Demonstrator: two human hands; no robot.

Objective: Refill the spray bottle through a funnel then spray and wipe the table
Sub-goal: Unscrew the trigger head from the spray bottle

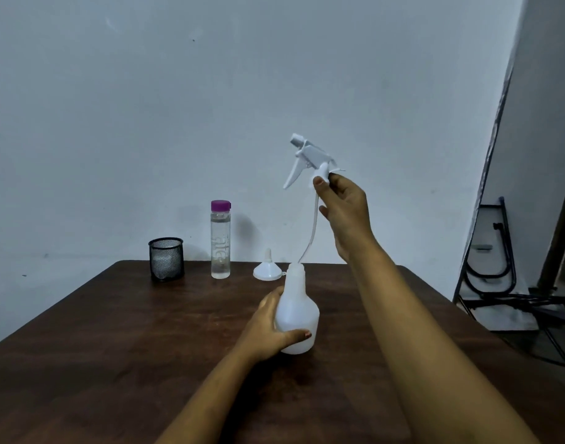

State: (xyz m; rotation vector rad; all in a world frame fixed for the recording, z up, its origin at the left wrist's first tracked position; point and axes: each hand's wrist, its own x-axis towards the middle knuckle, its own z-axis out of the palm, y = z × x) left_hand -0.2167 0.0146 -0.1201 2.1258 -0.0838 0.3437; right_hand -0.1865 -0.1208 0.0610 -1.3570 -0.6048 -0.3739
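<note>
A white spray bottle body [298, 310] stands upright on the dark wooden table [114, 341], its neck uncapped. My left hand [268, 328] grips its lower left side. My right hand [342, 206] holds the white trigger spray head [310, 158] lifted well above the bottle. The head's thin dip tube [311, 233] hangs down, and its end still sits in the bottle's mouth. A small white funnel [267, 269] rests upside down on the table just behind the bottle. A clear water bottle [220, 240] with a purple cap stands further left.
A black mesh cup [166, 258] with something pale inside stands at the table's back left. A plain wall rises right behind the table. Black metal frames [512, 283] lean on the floor beyond the table's right edge.
</note>
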